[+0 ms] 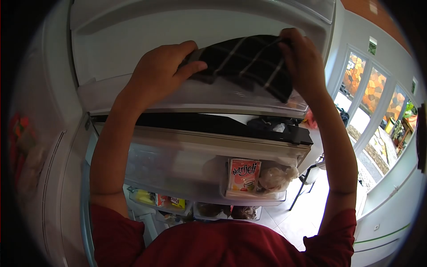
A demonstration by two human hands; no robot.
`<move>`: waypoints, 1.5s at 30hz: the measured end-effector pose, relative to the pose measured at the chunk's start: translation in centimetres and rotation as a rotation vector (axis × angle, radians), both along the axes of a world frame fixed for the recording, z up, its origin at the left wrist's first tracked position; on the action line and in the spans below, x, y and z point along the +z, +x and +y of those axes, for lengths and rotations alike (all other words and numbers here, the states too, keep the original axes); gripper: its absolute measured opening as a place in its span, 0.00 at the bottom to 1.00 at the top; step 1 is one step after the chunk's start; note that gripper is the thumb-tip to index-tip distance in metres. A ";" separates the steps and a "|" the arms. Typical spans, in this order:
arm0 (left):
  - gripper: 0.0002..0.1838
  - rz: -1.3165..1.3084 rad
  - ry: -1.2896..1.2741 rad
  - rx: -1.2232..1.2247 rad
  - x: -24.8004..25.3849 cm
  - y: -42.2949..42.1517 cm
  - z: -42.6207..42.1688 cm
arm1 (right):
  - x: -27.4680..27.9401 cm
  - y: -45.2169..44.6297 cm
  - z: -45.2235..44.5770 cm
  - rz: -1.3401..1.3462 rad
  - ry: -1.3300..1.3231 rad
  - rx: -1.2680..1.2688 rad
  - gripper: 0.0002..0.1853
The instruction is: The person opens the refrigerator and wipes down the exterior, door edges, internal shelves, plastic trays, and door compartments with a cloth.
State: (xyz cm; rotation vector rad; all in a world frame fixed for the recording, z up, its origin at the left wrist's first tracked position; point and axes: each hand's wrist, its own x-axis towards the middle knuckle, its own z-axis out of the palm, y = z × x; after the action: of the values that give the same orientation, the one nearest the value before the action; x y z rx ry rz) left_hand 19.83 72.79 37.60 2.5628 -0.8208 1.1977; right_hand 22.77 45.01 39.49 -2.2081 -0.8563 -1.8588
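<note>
A dark checked cloth (249,60) with pale lines is stretched between my two hands, in front of the upper refrigerator door. My left hand (165,69) pinches its left end between thumb and fingers. At the upper right corner, my right hand (304,60) grips the cloth, with its fingers curled over the edge. The cloth's lower right corner hangs over a clear door shelf (147,98). Whether the cloth touches that shelf, I cannot tell.
Below, the lower door's shelf (178,178) holds a Nutrijell box (243,175) and a knotted plastic bag (275,178). Further down are bins with colourful packets (170,201). A stool (307,178) stands to the right, near glass doors (367,93).
</note>
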 end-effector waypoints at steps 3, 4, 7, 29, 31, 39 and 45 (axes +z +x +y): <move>0.14 -0.197 -0.080 -0.070 0.8 -0.1 0.0 | 1.9 -1.5 -0.9 -0.117 -0.072 0.117 0.10; 0.14 -0.198 -0.084 -0.076 1.2 0.2 0.1 | 2.2 -2.4 -0.9 -0.119 -0.075 0.111 0.10; 0.12 -0.288 -0.266 -0.281 2.4 0.5 0.4 | 2.6 -5.0 -0.6 0.112 -0.161 0.053 0.20; 0.35 -0.382 0.119 -0.461 -2.6 -1.9 -7.4 | -0.3 -5.9 3.7 0.587 0.437 0.606 0.25; 0.33 -0.329 0.160 -0.468 -2.6 -2.0 -6.2 | -0.5 -5.6 4.0 0.306 0.217 0.502 0.26; 0.19 -0.274 0.087 -0.009 -1.8 -2.8 0.9 | 0.0 -7.6 -0.8 -0.532 -0.016 -0.228 0.31; 0.18 -0.077 0.088 -0.107 -1.5 -2.6 1.0 | 1.0 -4.4 -2.4 -0.297 -0.028 -0.523 0.32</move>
State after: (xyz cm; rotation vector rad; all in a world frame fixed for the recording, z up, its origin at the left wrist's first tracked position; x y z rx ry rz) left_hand 17.27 73.82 36.13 2.5188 -1.0356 1.2605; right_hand 18.33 42.58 40.49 -2.3744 -0.3497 -2.4626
